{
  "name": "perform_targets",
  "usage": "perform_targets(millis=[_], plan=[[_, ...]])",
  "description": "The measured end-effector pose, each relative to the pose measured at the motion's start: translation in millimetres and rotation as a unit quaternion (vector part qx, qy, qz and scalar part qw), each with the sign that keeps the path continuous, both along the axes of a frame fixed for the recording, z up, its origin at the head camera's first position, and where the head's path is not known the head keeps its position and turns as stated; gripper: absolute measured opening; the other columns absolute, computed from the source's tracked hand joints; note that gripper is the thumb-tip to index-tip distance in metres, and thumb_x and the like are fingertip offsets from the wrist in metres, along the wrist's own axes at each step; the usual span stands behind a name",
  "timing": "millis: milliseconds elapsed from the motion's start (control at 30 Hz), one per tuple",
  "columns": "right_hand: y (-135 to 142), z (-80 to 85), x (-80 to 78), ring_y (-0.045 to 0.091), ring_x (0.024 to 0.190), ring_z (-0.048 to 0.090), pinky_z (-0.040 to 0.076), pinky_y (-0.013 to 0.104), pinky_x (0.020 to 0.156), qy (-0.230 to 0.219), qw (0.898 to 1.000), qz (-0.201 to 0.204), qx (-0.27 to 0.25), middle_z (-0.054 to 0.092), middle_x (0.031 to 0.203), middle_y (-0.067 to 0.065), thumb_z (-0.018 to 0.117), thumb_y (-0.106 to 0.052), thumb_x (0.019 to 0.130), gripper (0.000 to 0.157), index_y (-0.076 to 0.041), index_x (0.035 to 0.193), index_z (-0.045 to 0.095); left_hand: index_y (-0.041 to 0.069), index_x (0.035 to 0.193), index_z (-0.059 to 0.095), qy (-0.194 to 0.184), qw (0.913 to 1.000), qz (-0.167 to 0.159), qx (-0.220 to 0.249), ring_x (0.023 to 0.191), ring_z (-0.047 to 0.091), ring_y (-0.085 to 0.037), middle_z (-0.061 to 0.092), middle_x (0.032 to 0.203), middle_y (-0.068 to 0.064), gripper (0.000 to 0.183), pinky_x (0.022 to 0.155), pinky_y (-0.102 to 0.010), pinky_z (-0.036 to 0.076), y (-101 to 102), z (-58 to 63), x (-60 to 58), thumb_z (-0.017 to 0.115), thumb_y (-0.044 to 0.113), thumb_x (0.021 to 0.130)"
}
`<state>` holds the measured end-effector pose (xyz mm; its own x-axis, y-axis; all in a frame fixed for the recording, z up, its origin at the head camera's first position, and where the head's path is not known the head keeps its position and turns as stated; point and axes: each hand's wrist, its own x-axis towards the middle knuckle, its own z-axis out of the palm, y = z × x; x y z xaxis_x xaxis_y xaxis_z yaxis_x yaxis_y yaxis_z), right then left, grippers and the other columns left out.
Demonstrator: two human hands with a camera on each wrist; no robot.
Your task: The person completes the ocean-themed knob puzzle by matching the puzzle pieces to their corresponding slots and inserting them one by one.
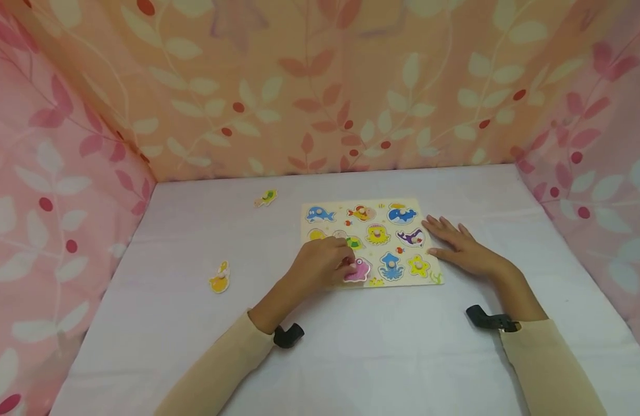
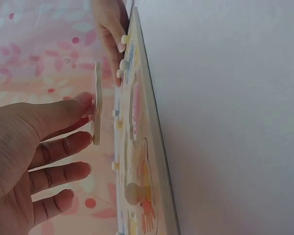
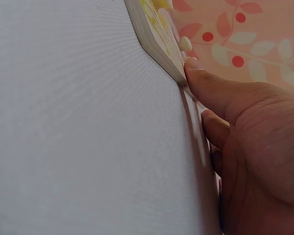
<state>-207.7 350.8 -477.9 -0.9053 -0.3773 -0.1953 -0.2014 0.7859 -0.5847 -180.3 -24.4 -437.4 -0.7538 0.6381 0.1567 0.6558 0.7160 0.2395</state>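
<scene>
A wooden knob puzzle board with sea-animal pieces lies on the table. My left hand is over its lower left part, pinching a pink animal piece by its knob between thumb and index finger. In the left wrist view this piece shows edge-on, raised off the board, and the other fingers are apart from it. At the board's right edge lies my right hand, fingers spread. Its thumb touches the board's edge in the right wrist view. The left hand hides part of the board.
Left of the board, a yellow-orange piece lies on the white-covered table. A green and yellow piece is farther back. Floral curtains stand behind and at both sides.
</scene>
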Motion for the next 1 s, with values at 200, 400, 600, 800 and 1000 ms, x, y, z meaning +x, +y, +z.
perform_targets(millis=[200, 400, 600, 800, 1000], plan=[[2, 1.1, -2.7, 0.033, 0.156, -0.007, -0.015, 0.056, 0.119, 0.000, 1.000, 0.004, 0.001, 0.009, 0.170, 0.005, 0.060, -0.048, 0.099, 0.077, -0.030, 0.163, 0.022, 0.024, 0.098, 0.080, 0.005, 1.0000, -0.006, 0.001, 0.079, 0.053, -0.005, 0.064, 0.086, 0.012, 0.020, 0.065, -0.019, 0.042, 3, -1.9, -0.5, 0.079, 0.041, 0.088], [2, 3.8, -3.3, 0.031, 0.156, -0.007, -0.016, 0.056, 0.118, -0.002, 1.000, 0.002, 0.004, 0.009, 0.170, 0.004, 0.060, -0.047, 0.099, 0.077, -0.030, 0.163, 0.021, 0.024, 0.100, 0.080, 0.008, 0.9999, -0.014, 0.001, 0.084, 0.057, -0.006, 0.068, 0.091, 0.012, 0.022, 0.067, -0.020, 0.043, 8, -3.0, -1.3, 0.077, 0.043, 0.089], [0, 8.5, -1.2, 0.031, 0.156, -0.009, -0.017, 0.055, 0.118, -0.011, 1.000, -0.001, 0.004, 0.007, 0.171, 0.004, 0.060, -0.046, 0.099, 0.077, -0.030, 0.163, 0.020, 0.024, 0.099, 0.080, 0.028, 0.9995, -0.016, -0.005, 0.082, 0.057, -0.006, 0.067, 0.090, 0.012, 0.020, 0.066, -0.021, 0.044, 12, -8.3, -1.7, 0.077, 0.041, 0.091], [-2, 5.7, -3.5, 0.030, 0.156, -0.009, -0.017, 0.054, 0.118, -0.015, 1.000, 0.000, 0.001, 0.007, 0.171, 0.004, 0.060, -0.047, 0.099, 0.077, -0.030, 0.163, 0.021, 0.022, 0.097, 0.077, 0.044, 0.9987, 0.003, -0.026, 0.077, 0.054, -0.008, 0.064, 0.086, 0.010, 0.019, 0.064, -0.021, 0.043, 13, -15.5, 0.5, 0.078, 0.039, 0.090], [-2, 6.0, -3.2, 0.033, 0.155, -0.009, -0.018, 0.056, 0.117, -0.009, 1.000, 0.006, -0.003, 0.008, 0.170, 0.007, 0.061, -0.046, 0.099, 0.077, -0.027, 0.163, 0.021, 0.021, 0.099, 0.078, 0.041, 0.9980, 0.023, -0.041, 0.079, 0.055, -0.009, 0.064, 0.089, 0.008, 0.022, 0.066, -0.022, 0.044, 16, -19.4, -0.3, 0.077, 0.041, 0.090]])
